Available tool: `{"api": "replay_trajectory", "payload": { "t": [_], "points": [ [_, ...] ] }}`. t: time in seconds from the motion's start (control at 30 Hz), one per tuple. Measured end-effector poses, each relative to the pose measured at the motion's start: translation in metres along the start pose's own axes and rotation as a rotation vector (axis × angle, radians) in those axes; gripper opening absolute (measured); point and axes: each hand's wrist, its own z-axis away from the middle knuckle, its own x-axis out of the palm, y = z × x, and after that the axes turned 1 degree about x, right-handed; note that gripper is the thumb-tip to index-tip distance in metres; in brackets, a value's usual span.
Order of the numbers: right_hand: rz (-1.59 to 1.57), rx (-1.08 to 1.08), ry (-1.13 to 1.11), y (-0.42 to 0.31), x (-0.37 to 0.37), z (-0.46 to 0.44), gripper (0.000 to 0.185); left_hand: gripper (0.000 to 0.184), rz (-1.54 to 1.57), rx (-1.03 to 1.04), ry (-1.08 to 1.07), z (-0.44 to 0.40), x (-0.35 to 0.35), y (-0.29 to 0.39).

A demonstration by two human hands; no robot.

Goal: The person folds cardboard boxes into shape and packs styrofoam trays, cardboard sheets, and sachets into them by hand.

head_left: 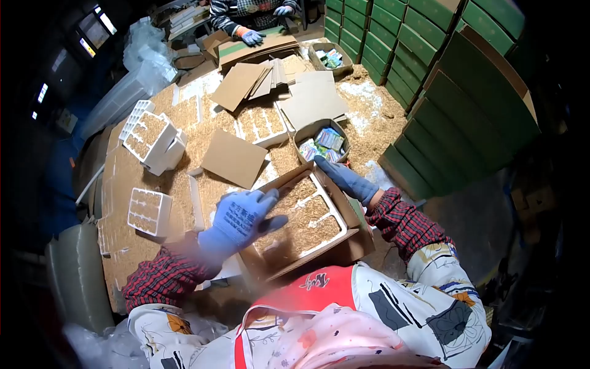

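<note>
My left hand (pixel 241 220), in a light blue work glove with printing on its back, hovers over the left side of an open cardboard box (pixel 361 245). Its thumb stands apart from the fingers, with nothing visible in it. In the box sits a white foam tray (pixel 337 215) filled with brown wood shavings (pixel 301 230). My right hand (pixel 349 179), also gloved, lies with fingers stretched out along the box's far right edge. Just beyond that hand stands a bin (pixel 302 150) holding colorful small packets (pixel 329 140).
A brown cardboard sheet (pixel 235 158) lies beyond my left hand. Foam trays (pixel 147 212) stand at the left on the shaving-strewn table. Green boxes (pixel 458 132) are stacked at the right. Across the table, a co-worker's gloved hand (pixel 251 37) rests on cardboard.
</note>
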Motion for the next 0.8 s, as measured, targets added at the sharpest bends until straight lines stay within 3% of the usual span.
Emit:
{"api": "replay_trajectory", "payload": {
  "t": [0.03,0.07,0.1,0.13,0.23,0.3,0.33,0.37,0.43,0.47,0.57,0.63,0.7,0.77,0.8],
  "points": [
    [0.122,-0.070,0.064,-0.005,0.006,-0.003,0.060,0.046,0.030,-0.043,-0.125,0.007,0.002,0.009],
    [0.092,-0.116,0.070,-0.010,0.007,0.002,0.055,0.047,0.061,0.045,-0.137,0.013,0.008,0.013],
    [0.022,-0.001,0.025,-0.019,0.006,0.005,0.053,0.049,0.090,0.132,-0.141,0.018,0.016,0.015],
    [0.063,-0.037,0.036,-0.006,0.006,0.000,0.052,0.057,0.145,0.143,-0.212,0.019,0.026,0.019],
    [0.168,-0.146,0.021,0.003,0.003,0.003,0.046,0.068,0.201,0.214,-0.037,0.002,0.053,0.037],
    [0.242,-0.262,0.006,0.020,0.002,-0.002,0.042,0.072,0.224,0.268,-0.077,-0.016,0.087,0.037],
    [0.582,-0.428,-0.028,0.016,-0.002,0.002,0.040,0.074,0.260,0.239,-0.078,-0.020,0.105,0.040],
    [0.519,-0.538,-0.019,0.020,-0.006,-0.007,0.044,0.075,0.255,0.227,-0.139,-0.024,0.108,0.042],
    [-0.136,0.451,-0.155,-0.011,-0.032,-0.013,0.063,0.074,0.256,0.229,-0.264,-0.031,0.123,0.039],
    [-0.222,0.463,-0.113,0.002,-0.050,-0.029,0.084,0.072,0.207,0.241,-0.300,-0.032,0.140,0.035],
    [0.628,-0.072,0.361,0.046,-0.080,-0.095,0.067,0.067,0.346,0.151,-0.343,-0.040,0.126,0.037],
    [1.201,0.098,0.408,0.054,-0.072,-0.117,0.061,0.051,0.409,0.172,-0.055,-0.037,0.085,0.029],
    [1.575,-0.120,0.448,0.111,-0.076,-0.142,0.048,0.042,0.567,0.065,0.183,-0.033,0.041,0.005],
    [1.533,-0.119,0.454,0.114,-0.076,-0.143,0.043,0.040,0.543,-0.163,0.372,-0.021,0.019,-0.039],
    [1.347,-0.170,0.540,0.110,-0.078,-0.140,0.039,0.037,0.607,-0.324,0.458,-0.015,0.029,-0.067]
  ]
}}
